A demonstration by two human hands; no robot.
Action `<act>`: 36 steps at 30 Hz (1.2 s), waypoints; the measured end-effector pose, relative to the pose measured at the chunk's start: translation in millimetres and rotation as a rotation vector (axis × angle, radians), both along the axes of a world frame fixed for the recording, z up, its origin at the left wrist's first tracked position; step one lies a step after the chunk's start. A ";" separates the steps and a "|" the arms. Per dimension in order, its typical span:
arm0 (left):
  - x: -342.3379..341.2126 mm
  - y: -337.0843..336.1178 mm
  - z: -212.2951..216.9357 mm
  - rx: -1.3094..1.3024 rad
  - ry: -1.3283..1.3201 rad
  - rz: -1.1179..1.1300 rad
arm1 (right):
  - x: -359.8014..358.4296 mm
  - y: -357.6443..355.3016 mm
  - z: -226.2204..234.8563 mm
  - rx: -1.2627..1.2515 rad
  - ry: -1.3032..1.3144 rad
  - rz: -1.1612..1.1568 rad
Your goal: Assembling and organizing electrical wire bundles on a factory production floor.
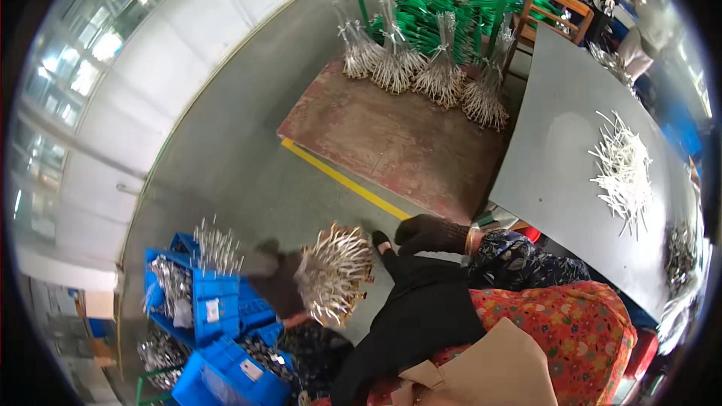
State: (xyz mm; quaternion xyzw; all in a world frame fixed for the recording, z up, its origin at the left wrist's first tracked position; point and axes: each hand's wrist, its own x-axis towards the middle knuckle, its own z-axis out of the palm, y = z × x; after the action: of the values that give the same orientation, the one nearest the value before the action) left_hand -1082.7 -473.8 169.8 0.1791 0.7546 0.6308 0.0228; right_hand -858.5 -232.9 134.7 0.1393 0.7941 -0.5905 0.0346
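Note:
My left hand point(278, 280), in a dark glove, is closed around a tied bundle of thin silvery strands point(336, 274). The bundle's pale, brownish-tipped ends fan out to the right, and its other ends point(218, 248) stick out to the left of the glove. Blue bins lie just beneath and beside this hand. My right hand point(432, 234), also in a dark glove, hovers above my lap near the grey table's edge. Its fingers are curled together, and nothing shows in them.
Several similar bundles point(444, 79) stand on a reddish board point(376, 143), before a green heap point(429, 19) inside a green frame. Loose white strips point(623, 173) lie on the grey table point(549, 128). Blue bins point(226, 376) hold metal pieces at left. Cardboard point(489, 368) rests over red floral cloth.

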 end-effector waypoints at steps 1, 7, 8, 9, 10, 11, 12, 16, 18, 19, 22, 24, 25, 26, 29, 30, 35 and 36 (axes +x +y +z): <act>-21.1 -19.1 -28.3 0.020 -0.016 0.050 | -1.6 9.0 -20.3 -0.073 -0.128 -0.029; -134.2 -116.1 -94.2 -0.096 -0.046 0.246 | -113.4 50.7 -127.2 0.159 -0.293 0.054; -140.7 -116.3 -93.3 -0.112 -0.064 0.272 | -133.2 55.5 -141.8 0.378 -0.264 0.177; -152.4 -127.5 -87.0 -0.130 -0.065 0.282 | -168.0 53.1 -135.3 0.363 -0.290 0.178; -167.4 -126.8 -83.5 -0.075 -0.107 0.343 | -194.2 53.6 -114.0 0.283 -0.280 0.112; -178.5 -133.4 -80.2 -0.011 -0.143 0.434 | -222.7 53.0 -97.4 0.213 -0.260 0.072; -199.7 -131.1 -74.1 0.048 -0.178 0.357 | -244.0 56.9 -98.4 0.213 -0.265 0.064; -248.7 -129.1 -70.2 0.104 -0.173 0.503 | -311.9 48.3 -104.5 0.229 -0.178 -0.001; -277.7 -144.2 -80.2 0.085 -0.147 0.533 | -337.9 40.1 -111.0 0.230 -0.173 -0.002; -293.7 -150.4 -89.1 0.071 -0.142 0.537 | -349.9 38.3 -118.2 0.336 -0.210 0.050; -371.1 -137.7 -128.5 0.010 -0.125 0.441 | -367.9 26.3 -185.2 0.576 -0.266 0.139; -414.5 -124.9 -156.9 -0.050 -0.117 0.371 | -366.2 31.9 -239.5 0.742 -0.328 0.271; -432.8 -125.6 -169.6 -0.086 -0.106 0.356 | -370.4 31.8 -252.6 0.675 -0.371 0.254; -454.8 -112.3 -182.7 -0.112 -0.100 0.304 | -363.2 35.1 -260.6 0.601 -0.433 0.193; -502.0 -88.4 -235.4 -0.190 -0.045 0.258 | -350.2 47.3 -292.1 0.456 -0.506 0.111; -520.4 -71.2 -243.3 -0.199 -0.044 0.219 | -334.2 51.1 -310.3 0.415 -0.507 0.059; -589.5 48.4 -187.8 -0.349 -0.041 0.062 | -330.1 54.6 -278.2 0.302 -0.847 -0.209; -583.8 69.1 -205.5 -0.355 -0.046 0.074 | -315.8 59.5 -304.5 0.310 -0.848 -0.247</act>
State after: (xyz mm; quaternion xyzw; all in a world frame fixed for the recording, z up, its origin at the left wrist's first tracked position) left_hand -1666.6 -404.6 -35.7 0.1298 0.8595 0.4920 0.0480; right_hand -1174.3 -173.4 -169.8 0.4654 0.7662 -0.3555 0.2645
